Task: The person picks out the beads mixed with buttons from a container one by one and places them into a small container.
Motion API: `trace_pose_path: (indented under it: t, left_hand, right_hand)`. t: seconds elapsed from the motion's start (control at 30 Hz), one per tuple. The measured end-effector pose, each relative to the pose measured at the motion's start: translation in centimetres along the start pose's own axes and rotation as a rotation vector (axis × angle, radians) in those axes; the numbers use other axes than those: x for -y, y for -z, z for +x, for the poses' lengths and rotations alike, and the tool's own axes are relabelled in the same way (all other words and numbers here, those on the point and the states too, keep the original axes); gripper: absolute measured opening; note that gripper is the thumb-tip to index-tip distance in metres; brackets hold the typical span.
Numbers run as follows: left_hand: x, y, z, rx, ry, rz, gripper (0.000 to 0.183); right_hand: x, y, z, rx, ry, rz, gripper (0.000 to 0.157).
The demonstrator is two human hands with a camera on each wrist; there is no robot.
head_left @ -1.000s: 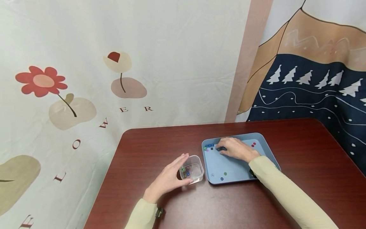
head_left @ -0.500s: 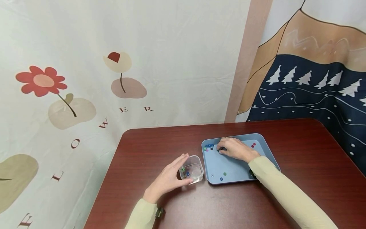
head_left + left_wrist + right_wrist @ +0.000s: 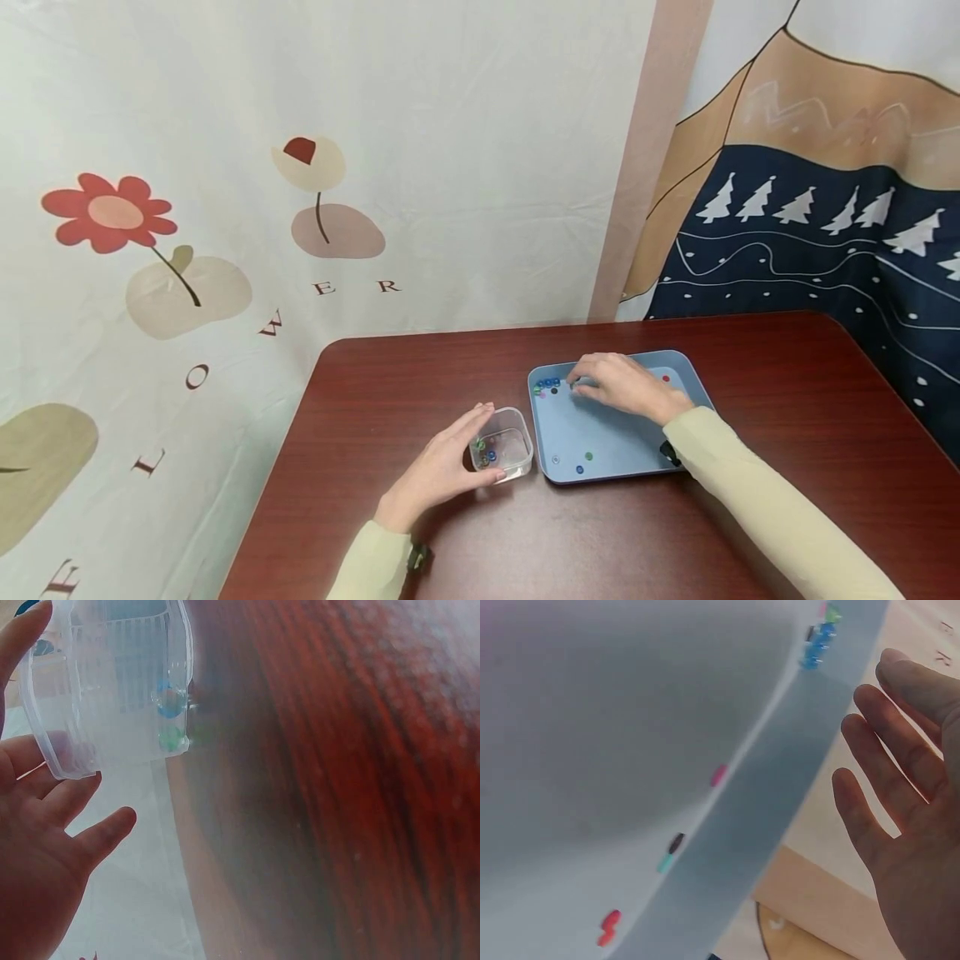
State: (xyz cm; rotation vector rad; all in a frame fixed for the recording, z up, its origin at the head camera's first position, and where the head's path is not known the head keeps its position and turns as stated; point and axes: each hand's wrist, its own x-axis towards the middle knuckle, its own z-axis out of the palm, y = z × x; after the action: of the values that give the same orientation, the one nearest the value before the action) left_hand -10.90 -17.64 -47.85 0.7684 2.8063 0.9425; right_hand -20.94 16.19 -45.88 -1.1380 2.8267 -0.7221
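My left hand (image 3: 442,471) holds a small clear plastic box (image 3: 513,450) on the table, thumb at its near side and fingers at its far side. A few blue and green beads (image 3: 487,455) lie in its left part. In the left wrist view, a blue bead (image 3: 171,701) and a green bead (image 3: 172,737) show through the wall. Over the back of a blue tray (image 3: 607,429), my right hand (image 3: 622,385) hovers with fingers loosely bent and nothing visible between them. Just left of its fingertips is a cluster of blue beads (image 3: 549,382).
A green piece (image 3: 588,456) and a blue bead (image 3: 580,469) lie near the tray's front edge. A red piece (image 3: 666,378) sits at the back right. In the right wrist view, pink (image 3: 718,775) and dark pieces (image 3: 676,843) line the tray wall. A printed curtain (image 3: 465,167) hangs behind the table.
My right hand has risen slightly from the tray floor, and its forearm has shifted right. The dark blue piece at its fingertips no longer shows. My left hand and the box stay put.
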Motion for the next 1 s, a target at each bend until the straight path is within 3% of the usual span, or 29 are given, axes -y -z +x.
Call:
trace_pose_path:
  t: [0.4, 0.73, 1.0]
  left_hand:
    - [-0.3, 0.2, 0.3, 0.005, 0.009, 0.023, 0.093]
    - [-0.4, 0.3, 0.3, 0.012, -0.009, 0.074, 0.092]
    - [-0.4, 0.4, 0.2, 0.013, -0.021, 0.071, 0.092]
  right_hand:
    - [1.9, 1.9, -1.3, -0.097, 0.031, -0.009, 0.021]
    - [4.0, 1.8, -2.3, -0.176, 0.061, 0.045, 0.022]
    - [6.1, 0.5, -2.5, -0.213, 0.103, 0.092, 0.022]
